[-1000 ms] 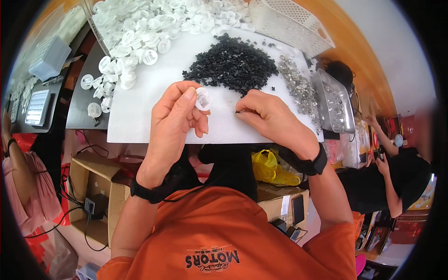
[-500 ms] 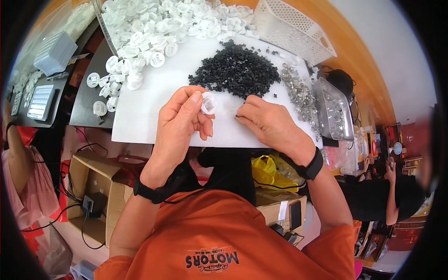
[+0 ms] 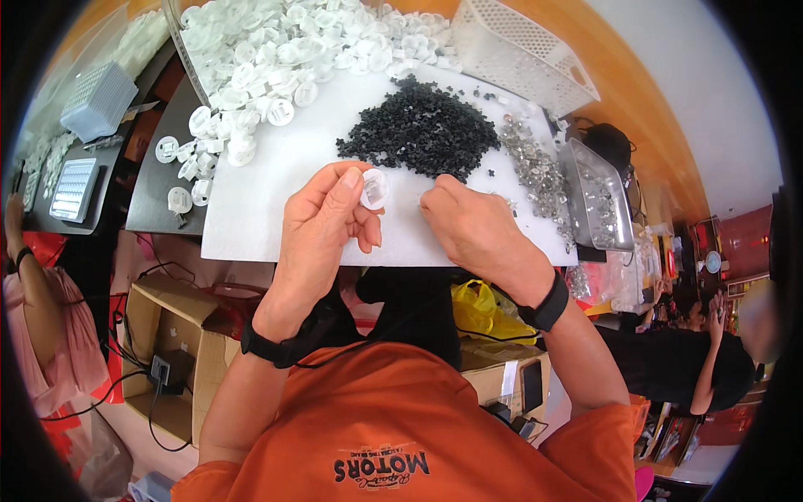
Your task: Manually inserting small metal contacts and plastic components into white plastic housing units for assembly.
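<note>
Between the thumb and fingers of my left hand is a small round white plastic part, its recessed face turned up. My right hand is closed just to the right of it, fingers curled in and back of the hand upward. Its fingertips are turned out of sight, so whatever they may pinch is hidden. Beyond both hands lies a heap of tiny black pieces on the white work surface.
A big pile of white plastic parts covers the far left. Small clear and metallic pieces lie at right beside a metal tray. A white perforated basket stands behind. People work at both sides; cardboard boxes are below.
My right hand has shifted slightly left and turned, hiding the small dark piece that showed at its fingertips. My left hand still holds the white part, its face tilted more toward view.
</note>
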The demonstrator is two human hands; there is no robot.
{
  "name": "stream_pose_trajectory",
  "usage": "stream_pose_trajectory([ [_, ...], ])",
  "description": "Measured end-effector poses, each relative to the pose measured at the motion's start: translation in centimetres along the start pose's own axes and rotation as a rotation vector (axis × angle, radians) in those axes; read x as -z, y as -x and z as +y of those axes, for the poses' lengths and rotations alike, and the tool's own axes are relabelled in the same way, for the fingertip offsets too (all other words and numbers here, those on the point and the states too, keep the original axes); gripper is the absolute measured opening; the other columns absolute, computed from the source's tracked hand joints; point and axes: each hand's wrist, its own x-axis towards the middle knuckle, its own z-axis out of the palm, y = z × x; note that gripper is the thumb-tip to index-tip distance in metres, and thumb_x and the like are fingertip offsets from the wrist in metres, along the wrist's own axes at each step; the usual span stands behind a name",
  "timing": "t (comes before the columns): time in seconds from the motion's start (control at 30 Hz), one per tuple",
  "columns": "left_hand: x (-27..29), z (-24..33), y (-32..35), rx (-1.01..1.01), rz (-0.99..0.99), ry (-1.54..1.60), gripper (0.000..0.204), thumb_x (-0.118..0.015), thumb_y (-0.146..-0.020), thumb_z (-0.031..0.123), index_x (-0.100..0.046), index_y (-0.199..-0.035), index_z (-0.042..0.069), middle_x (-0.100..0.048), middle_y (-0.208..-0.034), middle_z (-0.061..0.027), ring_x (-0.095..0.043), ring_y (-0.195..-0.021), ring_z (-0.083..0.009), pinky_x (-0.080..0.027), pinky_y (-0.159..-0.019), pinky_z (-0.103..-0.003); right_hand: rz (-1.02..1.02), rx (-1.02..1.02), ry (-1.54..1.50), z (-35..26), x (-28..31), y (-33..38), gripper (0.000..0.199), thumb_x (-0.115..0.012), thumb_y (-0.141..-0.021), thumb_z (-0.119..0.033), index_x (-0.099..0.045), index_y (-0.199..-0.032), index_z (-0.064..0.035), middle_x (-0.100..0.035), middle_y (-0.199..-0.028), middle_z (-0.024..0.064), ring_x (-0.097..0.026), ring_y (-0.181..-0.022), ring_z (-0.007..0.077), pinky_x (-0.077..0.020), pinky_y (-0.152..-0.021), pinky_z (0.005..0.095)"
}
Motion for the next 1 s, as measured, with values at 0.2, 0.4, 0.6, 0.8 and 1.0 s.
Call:
stream_pose_trajectory([
  [0.2, 0.3, -0.1, 0.1, -0.023, 0.004, 0.008, 0.031, -0.044, -0.098, 0.026, -0.055, -0.107, -0.002, -0.059, -0.078, -0.0079, -0.053, -0.056, -0.0125, -0.04, -0.049, -0.023, -0.014, -0.005, 0.06, -0.9, 0.2, -0.1, 0.007, -0.054, -0.075, -0.003, -0.047, -0.079, -0.002, -0.05, -0.08, 0.0128, -0.059, -0.063, 0.0325, -0.047, -0.051, 0.0413],
  [0.4, 0.0, 0.1, 0.1, 0.0, 0.004, 0.015, 0.032, -0.044, -0.098, 0.027, -0.056, -0.105, -0.002, -0.059, -0.077, -0.0078, -0.053, -0.055, -0.0125, -0.04, -0.049, -0.023, 0.122, -0.122, -0.32, -0.7, 0.6, -0.6, 0.006, -0.055, -0.08, -0.004, -0.053, -0.077, 0.0009, -0.053, -0.071, 0.0117, -0.057, -0.059, 0.0241, -0.0439, -0.051, 0.0336],
  [0.6, 0.5, 0.2, 0.1, 0.03, -0.038, -0.022, 0.035, -0.044, -0.097, 0.03, -0.059, -0.1, -0.002, -0.058, -0.072, -0.0068, -0.051, -0.05, -0.0113, -0.036, -0.043, -0.023, 0.026, -0.335, -0.995, -2.6, 3.9, -3.1, 0.012, -0.058, -0.087, -0.009, -0.059, -0.082, 0.0021, -0.051, -0.066, -0.0046, -0.039, -0.06, 0.0022, -0.0343, -0.052, 0.0206],
  [0.8, 0.2, 0.6, 0.2, 0.08, -0.002, -0.039, 0.039, -0.044, -0.097, 0.035, -0.059, -0.082, 0.003, -0.056, -0.062, -0.0045, -0.044, -0.041, -0.0076, -0.028, -0.036, -0.021, 0.055, -0.235, -0.998, -2.3, 2.8, -4.3, 0.011, -0.058, -0.086, -0.009, -0.059, -0.082, 0.0021, -0.051, -0.065, -0.0043, -0.039, -0.059, 0.0024, -0.0336, -0.051, 0.0205],
  [1.0, -0.1, 0.9, 0.1, 0.108, 0.056, -0.057, 0.043, -0.045, -0.096, 0.039, -0.058, -0.074, 0.004, -0.055, -0.058, -0.0044, -0.041, -0.037, -0.0072, -0.024, -0.033, -0.021, 0.081, -0.204, -0.978, -2.3, 2.2, -4.6, 0.009, -0.059, -0.085, -0.007, -0.058, -0.082, 0.0009, -0.05, -0.066, -0.0028, -0.04, -0.06, 0.0042, -0.0346, -0.052, 0.022],
])
